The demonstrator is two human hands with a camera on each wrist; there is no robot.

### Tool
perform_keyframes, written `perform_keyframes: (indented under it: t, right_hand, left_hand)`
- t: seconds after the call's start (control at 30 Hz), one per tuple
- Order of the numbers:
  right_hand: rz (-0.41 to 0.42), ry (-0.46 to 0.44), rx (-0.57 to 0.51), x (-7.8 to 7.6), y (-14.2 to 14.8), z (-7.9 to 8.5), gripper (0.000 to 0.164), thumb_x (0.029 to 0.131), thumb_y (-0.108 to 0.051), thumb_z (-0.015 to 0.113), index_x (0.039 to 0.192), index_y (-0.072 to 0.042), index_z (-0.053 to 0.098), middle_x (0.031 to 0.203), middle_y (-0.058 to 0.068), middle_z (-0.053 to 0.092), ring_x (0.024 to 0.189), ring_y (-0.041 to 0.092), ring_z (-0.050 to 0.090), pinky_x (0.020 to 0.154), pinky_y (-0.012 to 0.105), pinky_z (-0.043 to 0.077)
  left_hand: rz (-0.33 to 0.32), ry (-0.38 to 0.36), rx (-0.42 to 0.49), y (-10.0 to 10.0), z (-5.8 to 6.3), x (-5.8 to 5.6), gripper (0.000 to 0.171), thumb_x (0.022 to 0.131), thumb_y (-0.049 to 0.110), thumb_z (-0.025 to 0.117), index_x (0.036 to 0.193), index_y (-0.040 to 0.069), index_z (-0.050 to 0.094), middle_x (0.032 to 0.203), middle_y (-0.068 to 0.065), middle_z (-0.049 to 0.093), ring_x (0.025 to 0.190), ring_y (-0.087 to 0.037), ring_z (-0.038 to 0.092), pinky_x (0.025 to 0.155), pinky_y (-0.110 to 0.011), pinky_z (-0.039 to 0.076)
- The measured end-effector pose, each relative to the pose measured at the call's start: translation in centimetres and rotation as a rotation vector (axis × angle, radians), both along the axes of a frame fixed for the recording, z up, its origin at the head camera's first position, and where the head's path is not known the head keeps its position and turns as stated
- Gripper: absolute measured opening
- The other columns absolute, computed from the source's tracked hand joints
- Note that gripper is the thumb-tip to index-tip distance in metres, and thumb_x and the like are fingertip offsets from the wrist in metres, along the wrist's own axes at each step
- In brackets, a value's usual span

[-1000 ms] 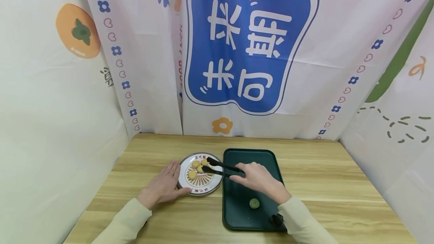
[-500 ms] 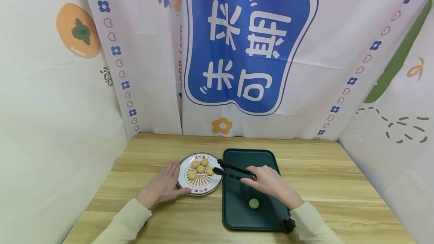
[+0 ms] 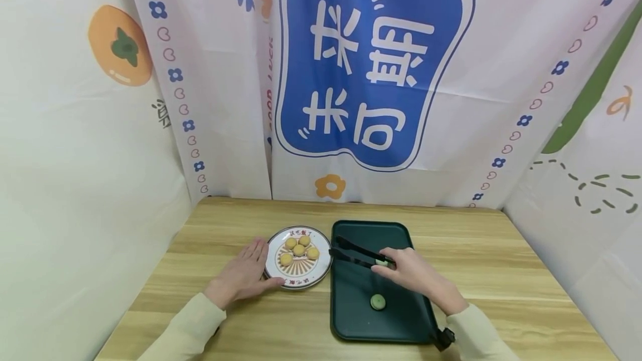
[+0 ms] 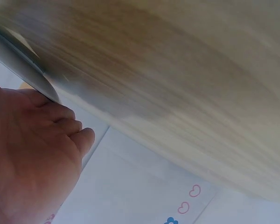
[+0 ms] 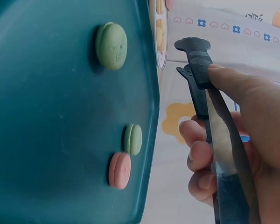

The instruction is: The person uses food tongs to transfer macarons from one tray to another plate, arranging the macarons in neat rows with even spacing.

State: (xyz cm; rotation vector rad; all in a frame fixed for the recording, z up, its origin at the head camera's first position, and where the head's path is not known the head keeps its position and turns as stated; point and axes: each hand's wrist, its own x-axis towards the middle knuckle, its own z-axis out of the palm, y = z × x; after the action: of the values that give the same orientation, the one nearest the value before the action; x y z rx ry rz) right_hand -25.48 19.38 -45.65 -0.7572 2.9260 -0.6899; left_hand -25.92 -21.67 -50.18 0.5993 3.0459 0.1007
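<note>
My left hand (image 3: 241, 272) lies with straight fingers against the left edge of a round white plate (image 3: 322, 269). Several yellow macaron-like rounds (image 3: 299, 250) are grouped on that plate. Over the dark green tray (image 3: 351, 319), my right hand (image 3: 413, 272) grips black tongs (image 3: 358, 248), whose jaws are spread with nothing between them. A green macaron (image 3: 378, 302) lies on the tray, nearer the front. The right wrist view also gives another green macaron (image 5: 135, 139) and a pink macaron (image 5: 120, 171) side by side; in the head view the right hand and tongs mostly hide them.
Plate and tray stand close beside each other on a wood-grain table (image 3: 281, 327). A printed white curtain (image 3: 230, 144) hangs behind the table's back edge. The tongs' rear end (image 3: 443, 338) sticks out by the right sleeve.
My right hand has drawn the tongs rightward from over the yellow rounds to over the tray, uncovering a yellow round at the group's right. My left hand stays at the plate's edge.
</note>
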Motion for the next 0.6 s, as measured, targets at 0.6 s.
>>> perform_keyframes:
  t: [0.6]
  right_hand:
    - [-0.015, 0.009, -0.006, 0.5, 3.1, -0.1, 0.047, 0.095, -0.046, 0.061, 0.114, -0.004, 0.066, 0.055, -0.011, 0.040, 0.044, 0.000, 0.035, 0.046, 0.016, 0.033]
  left_hand:
    - [0.005, -0.013, -0.004, 0.0, -0.1, 0.1, 0.111, 0.087, 0.080, 0.037, 0.150, -0.010, 0.025, 0.160, -0.027, 0.021, 0.150, -0.039, 0.020, 0.124, -0.048, 0.021]
